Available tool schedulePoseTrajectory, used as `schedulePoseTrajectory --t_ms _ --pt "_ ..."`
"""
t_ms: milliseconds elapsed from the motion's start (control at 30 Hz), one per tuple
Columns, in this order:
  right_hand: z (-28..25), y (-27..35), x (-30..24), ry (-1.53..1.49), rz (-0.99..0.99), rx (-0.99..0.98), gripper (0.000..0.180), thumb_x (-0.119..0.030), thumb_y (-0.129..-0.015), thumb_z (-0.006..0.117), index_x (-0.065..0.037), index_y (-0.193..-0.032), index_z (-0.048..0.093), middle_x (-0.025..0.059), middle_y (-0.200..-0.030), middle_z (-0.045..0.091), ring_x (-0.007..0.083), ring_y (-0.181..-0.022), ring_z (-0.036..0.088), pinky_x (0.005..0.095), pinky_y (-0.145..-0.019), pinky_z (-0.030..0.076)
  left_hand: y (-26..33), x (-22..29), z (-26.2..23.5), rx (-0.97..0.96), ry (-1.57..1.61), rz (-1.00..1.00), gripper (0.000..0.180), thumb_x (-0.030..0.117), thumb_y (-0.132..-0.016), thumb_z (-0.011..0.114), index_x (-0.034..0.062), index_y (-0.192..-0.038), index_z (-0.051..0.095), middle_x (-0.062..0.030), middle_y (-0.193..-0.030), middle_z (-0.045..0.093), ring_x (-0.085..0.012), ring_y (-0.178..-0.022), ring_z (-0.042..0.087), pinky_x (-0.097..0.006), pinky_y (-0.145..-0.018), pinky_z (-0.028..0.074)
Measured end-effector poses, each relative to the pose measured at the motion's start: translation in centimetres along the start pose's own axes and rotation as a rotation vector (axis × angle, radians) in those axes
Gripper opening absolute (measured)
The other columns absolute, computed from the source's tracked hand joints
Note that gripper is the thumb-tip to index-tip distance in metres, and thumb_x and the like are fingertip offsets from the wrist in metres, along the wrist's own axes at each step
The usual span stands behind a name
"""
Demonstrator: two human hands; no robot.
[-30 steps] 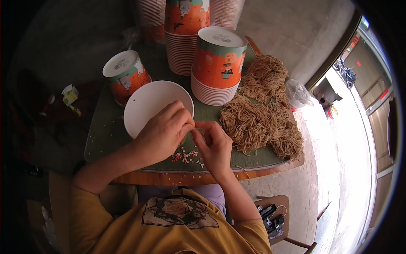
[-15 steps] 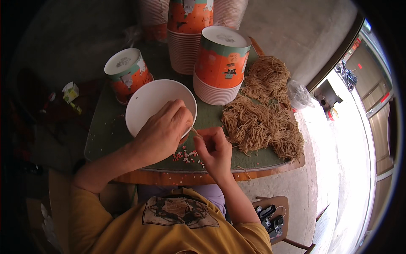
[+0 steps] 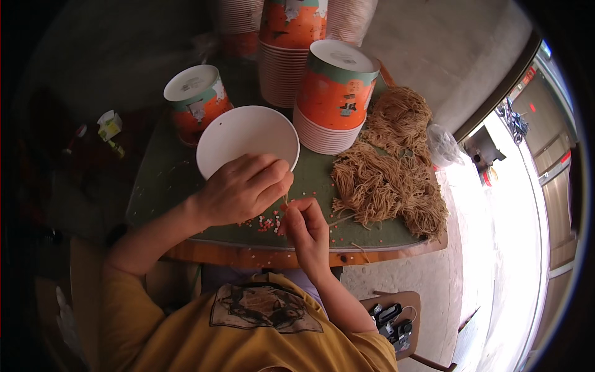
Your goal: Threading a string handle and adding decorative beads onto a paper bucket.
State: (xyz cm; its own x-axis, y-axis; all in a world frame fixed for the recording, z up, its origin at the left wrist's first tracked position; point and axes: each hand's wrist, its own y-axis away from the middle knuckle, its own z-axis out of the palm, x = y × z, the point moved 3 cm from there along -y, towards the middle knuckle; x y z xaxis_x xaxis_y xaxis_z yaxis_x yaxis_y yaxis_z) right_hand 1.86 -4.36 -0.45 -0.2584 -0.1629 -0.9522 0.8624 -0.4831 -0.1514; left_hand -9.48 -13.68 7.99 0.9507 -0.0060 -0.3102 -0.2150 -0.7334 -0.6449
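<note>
A paper bucket [image 3: 248,133], white inside, lies tipped with its mouth facing me; a small dark hole shows near its far left rim. My left hand [image 3: 245,189] reaches over the near rim with its fingers bent and closed. From its fingertips a short piece of tan cord [image 3: 286,199] runs down to my right hand [image 3: 307,229], which pinches the cord between thumb and forefinger. Just below the bucket, the fingers hide where the cord meets the rim. To the right lies a heap of cut tan cords [image 3: 387,186].
Small red and white dots [image 3: 268,222] are scattered over the green table top [image 3: 161,186]. Upside-down orange buckets stand behind: a short stack [image 3: 197,102] at left, a taller stack [image 3: 338,93] and another [image 3: 285,68]. A chair [image 3: 403,310] holding dark devices stands at lower right.
The bucket and stacks appear shifted slightly right in the picture. My left hand has come down from inside the rim, and my right hand has moved slightly lower, still pinching the cord.
</note>
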Motion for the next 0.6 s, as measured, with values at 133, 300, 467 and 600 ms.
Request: schedulePoseTrajectory --t_ms 133,300,467,600 --pt "0.4 2.3 0.7 0.063 0.201 -0.122 0.016 -0.016 -0.099 0.053 -0.002 -0.101 0.061 0.0011 -0.075 0.061 0.0059 -0.068 0.056 0.0230 -0.061 0.046 3.5 1.7 -1.8 0.188 0.077 -0.116 0.028 0.007 -0.080 0.067 0.0024 -0.107 0.058 -0.0073 -0.097 0.056 -0.0211 -0.078 0.059 -0.033 -0.067 0.051" --pt "0.7 3.6 0.5 0.400 -0.014 -0.141 0.010 -0.010 -0.094 0.059 -0.001 -0.097 0.062 0.0118 -0.076 0.063 0.0195 -0.068 0.064 0.0324 -0.062 0.050 5.8 5.4 0.0 0.092 1.063 -1.081 0.019 0.010 -0.095 0.057 0.0007 -0.112 0.053 -0.0063 -0.092 0.061 -0.0131 -0.087 0.060 -0.028 -0.075 0.050" --pt "1.7 3.9 0.3 0.496 -0.114 -0.215 0.008 -0.008 -0.090 0.061 -0.002 -0.095 0.061 0.0158 -0.078 0.062 0.0314 -0.069 0.063 0.0365 -0.062 0.050 6.3 5.2 2.4 0.066 1.634 -1.396 0.019 0.020 -0.099 0.051 0.0033 -0.101 0.059 -0.0022 -0.089 0.061 -0.0089 -0.084 0.056 -0.026 -0.079 0.044" --pt "1.8 3.8 0.2 0.523 -0.128 -0.225 0.007 -0.007 -0.089 0.061 -0.001 -0.092 0.060 0.0162 -0.077 0.061 0.0326 -0.069 0.063 0.0376 -0.061 0.049 6.3 5.3 2.2 0.137 1.665 -1.475 0.017 0.020 -0.098 0.052 0.0056 -0.096 0.060 -0.0011 -0.087 0.060 -0.0090 -0.083 0.055 -0.026 -0.080 0.043"
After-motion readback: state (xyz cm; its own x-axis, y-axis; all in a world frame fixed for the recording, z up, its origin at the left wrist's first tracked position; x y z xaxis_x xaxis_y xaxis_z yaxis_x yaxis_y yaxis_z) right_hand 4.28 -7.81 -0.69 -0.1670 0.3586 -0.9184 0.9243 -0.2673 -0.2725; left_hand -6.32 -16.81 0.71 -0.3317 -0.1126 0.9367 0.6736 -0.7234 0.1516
